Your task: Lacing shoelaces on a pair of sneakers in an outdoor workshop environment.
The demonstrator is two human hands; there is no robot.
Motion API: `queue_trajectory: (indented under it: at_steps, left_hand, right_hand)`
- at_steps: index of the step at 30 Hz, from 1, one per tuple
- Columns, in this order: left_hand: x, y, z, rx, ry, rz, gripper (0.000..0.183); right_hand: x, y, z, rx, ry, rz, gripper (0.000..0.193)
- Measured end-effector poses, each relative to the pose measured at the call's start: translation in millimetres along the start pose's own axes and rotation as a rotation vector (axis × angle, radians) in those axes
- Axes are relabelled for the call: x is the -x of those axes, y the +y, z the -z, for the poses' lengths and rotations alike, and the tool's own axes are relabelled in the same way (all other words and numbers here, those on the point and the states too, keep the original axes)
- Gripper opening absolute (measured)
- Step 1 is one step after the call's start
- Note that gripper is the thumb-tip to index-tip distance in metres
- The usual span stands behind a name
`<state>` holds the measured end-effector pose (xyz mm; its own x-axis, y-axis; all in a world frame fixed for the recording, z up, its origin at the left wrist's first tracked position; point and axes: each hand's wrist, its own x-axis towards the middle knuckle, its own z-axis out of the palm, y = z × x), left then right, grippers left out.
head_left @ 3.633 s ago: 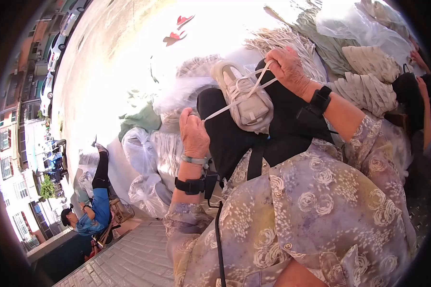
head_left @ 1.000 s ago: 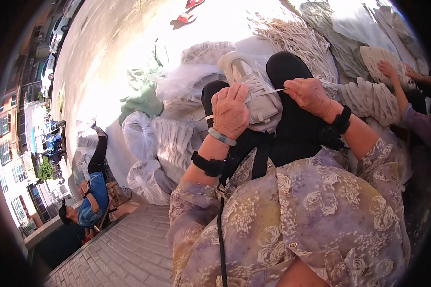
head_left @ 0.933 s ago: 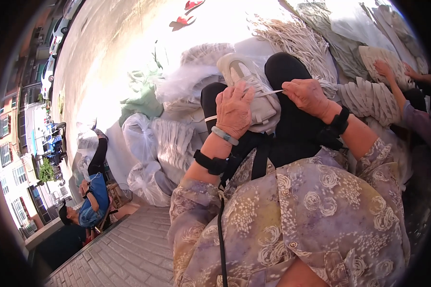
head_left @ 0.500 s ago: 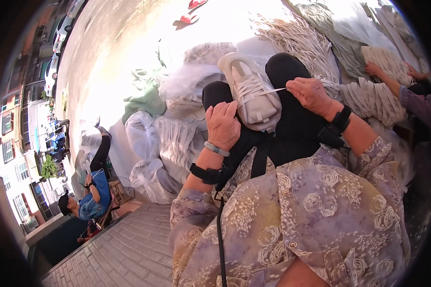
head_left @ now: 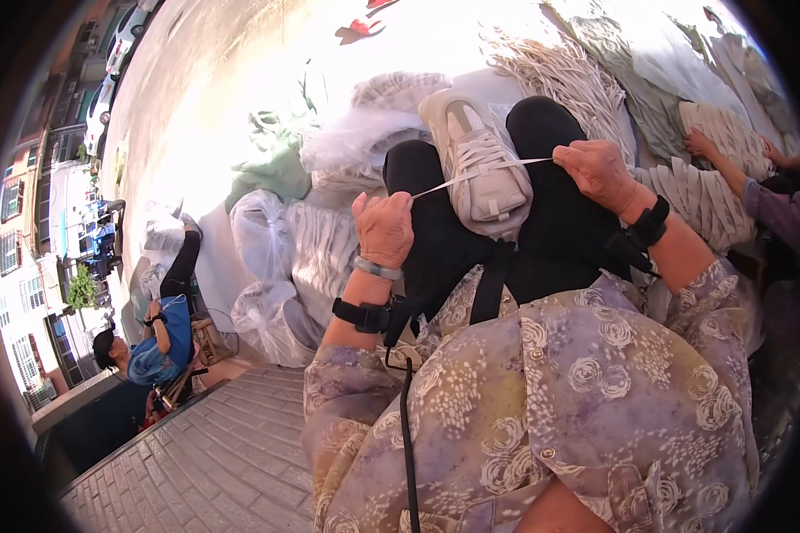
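A pale grey-white sneaker rests between my knees, its toe pointing away from me. White laces cross over its tongue, and an end runs out taut to each side. My left hand, left of the shoe, is closed on one lace end. To the right, my right hand pinches the other end above my right thigh. Both hands are off the shoe itself, joined to it only by the stretched lace.
Clear plastic bags and bundles of pale strips lie at my left. A heap of loose white laces is ahead right. Another person's hand touches a pale bundle at far right. A person in blue sits at left.
My left hand has moved left from beside the shoe, drawing a lace end out tight. My right hand has shifted slightly right, still holding its end.
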<state>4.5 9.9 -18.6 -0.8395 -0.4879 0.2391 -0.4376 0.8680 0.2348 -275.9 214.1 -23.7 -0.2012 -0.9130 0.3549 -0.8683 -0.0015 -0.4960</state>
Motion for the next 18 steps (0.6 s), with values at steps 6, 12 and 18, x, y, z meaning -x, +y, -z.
queue_trajectory:
  at_steps: [6,12,18]
  left_hand:
    - [14.9,-46.8,17.8,-0.123,-0.084,-0.124,0.005]
    - [59.3,-140.2,56.6,-0.417,-0.058,0.179,0.01]
    - [70.4,-177.5,75.2,-0.48,-0.024,0.379,0.016]
  right_hand:
    - [19.9,26.5,22.4,0.054,-0.106,-0.019,0.01]
    - [38.6,78.6,65.3,0.13,-0.103,-0.133,0.015]
    - [66.1,179.1,103.8,-0.01,-0.006,-0.355,0.022]
